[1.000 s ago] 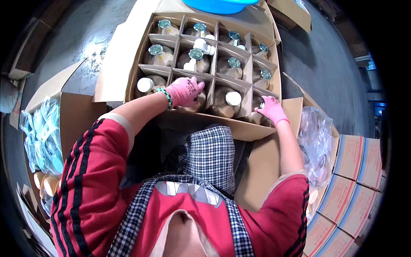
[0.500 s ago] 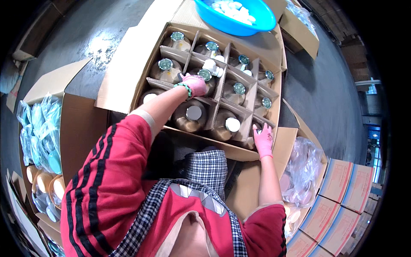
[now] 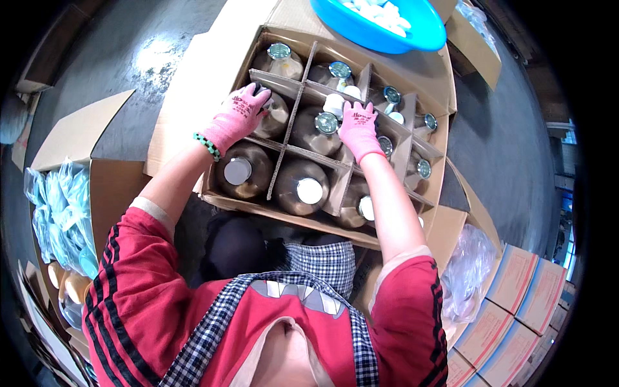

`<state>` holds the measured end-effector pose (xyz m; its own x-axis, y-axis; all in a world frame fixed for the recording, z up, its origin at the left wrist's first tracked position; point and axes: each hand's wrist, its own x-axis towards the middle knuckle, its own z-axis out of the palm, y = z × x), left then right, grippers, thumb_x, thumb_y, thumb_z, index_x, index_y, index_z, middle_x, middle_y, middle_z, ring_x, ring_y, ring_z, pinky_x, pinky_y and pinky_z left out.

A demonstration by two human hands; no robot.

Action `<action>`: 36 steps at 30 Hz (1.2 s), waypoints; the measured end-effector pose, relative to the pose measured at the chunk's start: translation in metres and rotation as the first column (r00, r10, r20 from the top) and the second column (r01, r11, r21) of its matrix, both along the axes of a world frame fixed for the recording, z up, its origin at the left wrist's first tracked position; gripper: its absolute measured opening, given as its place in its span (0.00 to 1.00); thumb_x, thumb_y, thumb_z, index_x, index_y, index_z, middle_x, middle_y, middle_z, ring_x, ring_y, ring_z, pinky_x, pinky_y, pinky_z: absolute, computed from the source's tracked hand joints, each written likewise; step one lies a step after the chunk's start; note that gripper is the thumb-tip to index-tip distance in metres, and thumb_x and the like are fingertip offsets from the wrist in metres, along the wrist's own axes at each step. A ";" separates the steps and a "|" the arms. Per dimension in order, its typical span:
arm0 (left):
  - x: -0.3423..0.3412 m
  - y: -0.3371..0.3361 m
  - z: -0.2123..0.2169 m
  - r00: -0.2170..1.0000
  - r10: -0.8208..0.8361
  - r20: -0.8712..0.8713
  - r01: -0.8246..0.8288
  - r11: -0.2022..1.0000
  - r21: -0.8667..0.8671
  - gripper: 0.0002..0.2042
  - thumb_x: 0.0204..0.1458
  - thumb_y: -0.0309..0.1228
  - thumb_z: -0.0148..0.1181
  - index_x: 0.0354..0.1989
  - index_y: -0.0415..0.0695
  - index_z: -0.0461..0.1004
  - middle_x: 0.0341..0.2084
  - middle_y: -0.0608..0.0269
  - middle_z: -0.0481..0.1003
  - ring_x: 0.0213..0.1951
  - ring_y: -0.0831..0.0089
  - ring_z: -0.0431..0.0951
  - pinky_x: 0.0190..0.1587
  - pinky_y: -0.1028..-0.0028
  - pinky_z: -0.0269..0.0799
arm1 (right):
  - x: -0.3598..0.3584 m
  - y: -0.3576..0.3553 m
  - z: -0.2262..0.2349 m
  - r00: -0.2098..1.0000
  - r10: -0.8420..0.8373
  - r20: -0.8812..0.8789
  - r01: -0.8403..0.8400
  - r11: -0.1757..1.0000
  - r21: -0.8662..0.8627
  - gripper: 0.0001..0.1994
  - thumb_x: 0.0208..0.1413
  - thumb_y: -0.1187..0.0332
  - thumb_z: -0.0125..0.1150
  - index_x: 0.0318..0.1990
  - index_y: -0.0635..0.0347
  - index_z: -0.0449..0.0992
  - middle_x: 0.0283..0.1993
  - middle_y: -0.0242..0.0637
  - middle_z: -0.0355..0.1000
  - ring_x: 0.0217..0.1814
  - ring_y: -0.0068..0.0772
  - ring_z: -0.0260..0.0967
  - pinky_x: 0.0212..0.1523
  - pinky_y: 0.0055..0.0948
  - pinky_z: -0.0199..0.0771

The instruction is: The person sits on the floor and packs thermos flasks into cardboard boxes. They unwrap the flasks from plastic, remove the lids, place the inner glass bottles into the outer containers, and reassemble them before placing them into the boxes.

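My left hand (image 3: 240, 116), in a pink glove with a green-and-black bracelet at the wrist, has its fingers curled over the top of a round glass bottle (image 3: 274, 117) in the second row; its mouth is hidden. My right hand (image 3: 361, 131), gloved alike, is bent down among loose white caps (image 3: 334, 104) on the bottles in the middle; whatever its fingertips hold is hidden. Both hands are over a divided cardboard box (image 3: 290, 222) of bottles. In the near row, bottles carry white caps (image 3: 309, 191); several farther ones show green-tinted round mouths (image 3: 279, 51).
A blue basin (image 3: 412, 42) of white caps stands at the far edge. Open cartons with bagged turquoise lids (image 3: 64, 213) and clear-wrapped goods (image 3: 461, 274) flank me. Stacked cartons (image 3: 512, 274) stand at the right. The left flap (image 3: 184, 109) lies spread out.
My left hand has moved from the middle bottle left to the neighbouring bottle. My right hand has come from the box's near right corner up to the loose caps. The view has shifted slightly.
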<state>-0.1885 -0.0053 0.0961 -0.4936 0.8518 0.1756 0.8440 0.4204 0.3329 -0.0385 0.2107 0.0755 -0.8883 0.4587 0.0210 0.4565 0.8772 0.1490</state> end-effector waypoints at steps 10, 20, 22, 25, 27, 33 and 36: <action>-0.004 0.022 0.029 0.957 0.113 0.268 -0.008 0.932 -0.362 0.21 0.43 0.31 0.50 0.46 0.35 0.61 0.40 0.39 0.67 0.42 0.52 0.69 0.42 0.64 0.67 | 0.021 -0.008 0.024 0.947 -0.164 -0.276 0.098 0.966 -0.239 0.28 0.33 0.64 0.65 0.45 0.60 0.63 0.45 0.48 0.63 0.50 0.49 0.59 0.50 0.40 0.60; -0.015 0.035 -0.004 0.999 -0.038 -0.027 0.027 0.944 -0.328 0.23 0.41 0.48 0.56 0.37 0.41 0.66 0.33 0.48 0.70 0.39 0.57 0.71 0.40 0.65 0.69 | 0.118 0.048 0.041 0.693 -0.390 -0.606 -0.104 0.778 -0.620 0.21 0.33 0.75 0.63 0.39 0.62 0.65 0.37 0.42 0.65 0.40 0.38 0.64 0.43 0.30 0.65; -0.016 0.028 -0.010 0.997 -0.033 -0.075 0.009 0.955 -0.295 0.22 0.42 0.48 0.55 0.36 0.41 0.66 0.32 0.49 0.69 0.38 0.56 0.72 0.39 0.65 0.69 | 0.110 0.044 0.041 0.769 -0.224 -0.599 -0.001 0.936 -0.351 0.21 0.34 0.73 0.63 0.40 0.62 0.63 0.39 0.47 0.63 0.39 0.46 0.64 0.43 0.34 0.66; -0.017 0.026 -0.014 0.992 -0.026 -0.126 -0.011 0.959 -0.282 0.22 0.42 0.48 0.55 0.37 0.41 0.65 0.32 0.49 0.68 0.37 0.56 0.71 0.39 0.65 0.69 | 0.098 0.036 0.030 0.961 -0.123 -0.249 0.048 0.956 -0.289 0.24 0.40 0.63 0.60 0.46 0.58 0.63 0.42 0.51 0.60 0.39 0.52 0.65 0.42 0.39 0.68; -0.016 0.030 -0.011 0.988 -0.039 -0.150 -0.004 0.961 -0.275 0.22 0.42 0.47 0.55 0.39 0.41 0.65 0.33 0.48 0.68 0.37 0.56 0.72 0.38 0.65 0.69 | 0.093 0.035 0.029 0.995 -0.079 -0.055 0.062 0.965 -0.253 0.27 0.41 0.58 0.59 0.49 0.57 0.60 0.44 0.51 0.59 0.41 0.52 0.64 0.43 0.39 0.67; 0.019 0.067 0.032 0.904 -0.322 -0.281 0.258 0.935 -0.242 0.22 0.40 0.34 0.56 0.47 0.46 0.64 0.44 0.54 0.64 0.48 0.56 0.62 0.50 0.60 0.58 | 0.076 0.042 0.044 0.991 0.023 0.132 0.014 0.961 -0.276 0.32 0.36 0.56 0.65 0.48 0.60 0.60 0.45 0.50 0.59 0.46 0.51 0.62 0.46 0.39 0.66; 0.024 0.106 0.013 0.776 -0.586 -0.232 0.424 0.758 -0.495 0.14 0.42 0.29 0.51 0.40 0.46 0.70 0.36 0.62 0.68 0.43 0.59 0.64 0.46 0.59 0.60 | 0.064 0.054 0.040 0.971 0.099 0.218 -0.018 0.938 -0.347 0.21 0.37 0.59 0.63 0.39 0.61 0.69 0.38 0.48 0.69 0.43 0.42 0.67 0.45 0.35 0.67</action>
